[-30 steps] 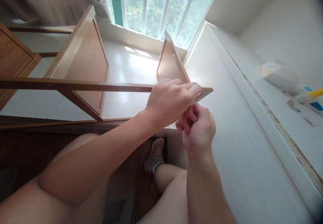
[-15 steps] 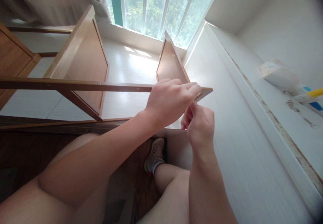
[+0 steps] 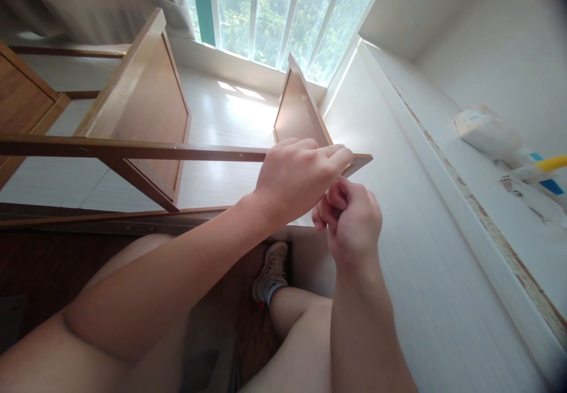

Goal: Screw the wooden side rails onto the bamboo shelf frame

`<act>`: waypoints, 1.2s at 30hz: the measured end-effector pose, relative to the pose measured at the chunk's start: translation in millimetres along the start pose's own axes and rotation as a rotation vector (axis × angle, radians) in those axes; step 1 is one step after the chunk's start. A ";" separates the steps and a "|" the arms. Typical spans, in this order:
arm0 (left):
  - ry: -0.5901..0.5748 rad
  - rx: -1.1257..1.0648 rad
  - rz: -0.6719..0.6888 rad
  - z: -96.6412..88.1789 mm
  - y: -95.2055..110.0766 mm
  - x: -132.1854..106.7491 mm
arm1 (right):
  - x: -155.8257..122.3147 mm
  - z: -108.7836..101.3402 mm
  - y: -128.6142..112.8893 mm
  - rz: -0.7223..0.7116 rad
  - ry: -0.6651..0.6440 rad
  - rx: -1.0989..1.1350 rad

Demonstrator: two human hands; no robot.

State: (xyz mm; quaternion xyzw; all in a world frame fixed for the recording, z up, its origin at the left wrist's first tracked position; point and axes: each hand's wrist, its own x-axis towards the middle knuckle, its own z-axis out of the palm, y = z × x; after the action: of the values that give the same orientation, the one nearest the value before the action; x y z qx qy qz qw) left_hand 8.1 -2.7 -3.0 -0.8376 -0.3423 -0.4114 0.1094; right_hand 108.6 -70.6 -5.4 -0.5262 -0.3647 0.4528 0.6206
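The left hand [image 3: 303, 171] grips the wooden rail [image 3: 212, 152], on the near side of the window [image 3: 274, 18]; the right hand [image 3: 354, 218], farther from the window, curls closed, its contents hidden. The rail looks stiff, smooth, probably light, best held near its end. A pale surface [image 3: 212, 112] stretches toward the window.

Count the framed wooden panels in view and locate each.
3: the far-left panel, cut off by the picture's edge; the middle panel, left of centre; the right panel, partly behind the left hand. More may be hidden.
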 end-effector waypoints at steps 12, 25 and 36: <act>-0.023 -0.021 -0.009 -2.6 0.5 1.9 | 0.4 1.6 1.2 0.148 -0.149 0.372; 0.002 0.001 0.000 -1.1 0.5 0.2 | -2.5 5.9 8.8 -0.076 0.083 0.001; -0.021 -0.014 -0.003 -2.8 -0.5 -0.5 | -3.5 0.8 13.2 -0.186 0.128 -0.369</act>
State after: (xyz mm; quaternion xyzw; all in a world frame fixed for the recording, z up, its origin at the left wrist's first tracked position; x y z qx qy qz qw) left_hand 5.8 -3.8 -1.7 -0.8422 -0.3418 -0.4050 0.0992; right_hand 104.4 -73.2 -18.2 -0.6227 -0.4483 0.2847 0.5747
